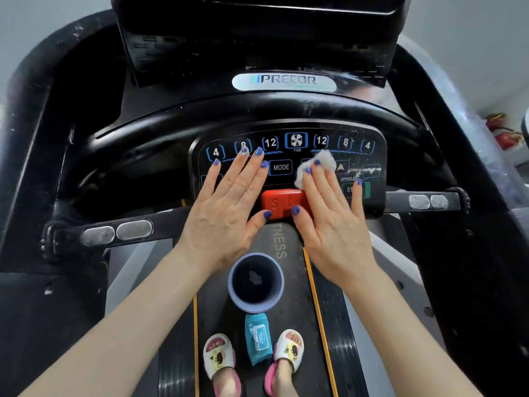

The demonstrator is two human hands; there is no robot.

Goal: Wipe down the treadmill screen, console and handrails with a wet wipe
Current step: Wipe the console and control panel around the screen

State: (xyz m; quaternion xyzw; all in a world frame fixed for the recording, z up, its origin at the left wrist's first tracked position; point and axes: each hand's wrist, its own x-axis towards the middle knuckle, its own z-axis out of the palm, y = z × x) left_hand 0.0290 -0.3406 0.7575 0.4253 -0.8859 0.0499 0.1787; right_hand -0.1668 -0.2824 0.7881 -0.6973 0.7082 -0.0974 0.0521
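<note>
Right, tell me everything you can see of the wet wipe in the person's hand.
The wet wipe is a small white wad, crumpled rather than spread flat, and looks soft, thin and fibrous. It lies on the black console panel, just right of the MODE button and below the FAN key. The right hand presses it down with straight fingers laid over its lower part; the upper edge and left side stick out past the fingertips. The left hand lies flat beside it, not touching it.
</note>
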